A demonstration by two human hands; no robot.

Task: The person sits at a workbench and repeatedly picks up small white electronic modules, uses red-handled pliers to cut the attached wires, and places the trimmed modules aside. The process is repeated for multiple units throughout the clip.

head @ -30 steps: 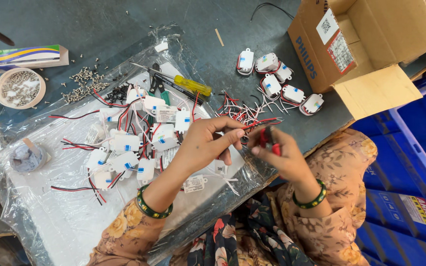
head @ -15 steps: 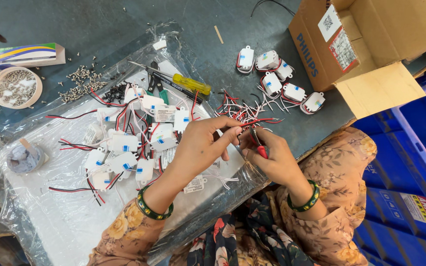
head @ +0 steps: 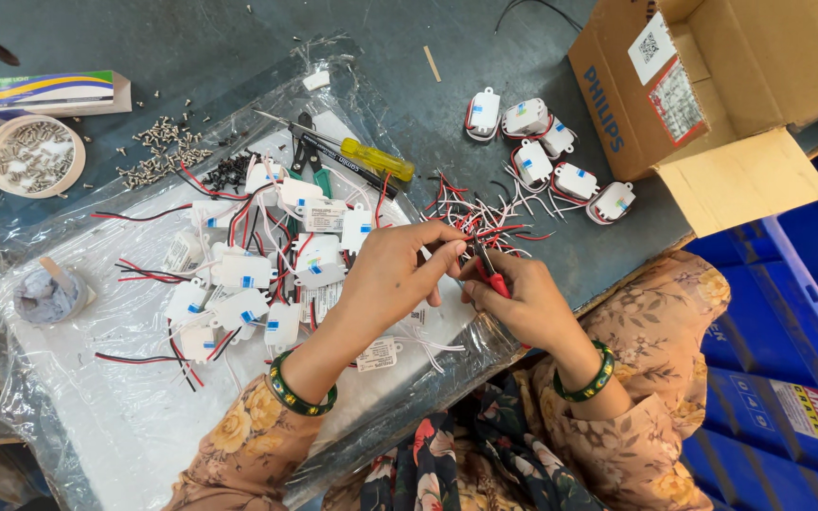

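My left hand pinches thin wires at its fingertips, above a pile of cut red, white and black wire ends. My right hand grips a small red-handled cutter, whose jaws meet the wires held by the left hand. Both wrists wear green bangles. Left of my hands lie several small white driver modules with red and black leads on a plastic-covered white board.
Several finished white modules lie near an open cardboard box. A yellow-handled screwdriver, loose screws, a round bowl of screws, a small flat carton and a paste pot are on the table. Blue crates stand to the right.
Both hands shifted slightly left and toward the table, still together at the wires; the cutter stays in my right hand.
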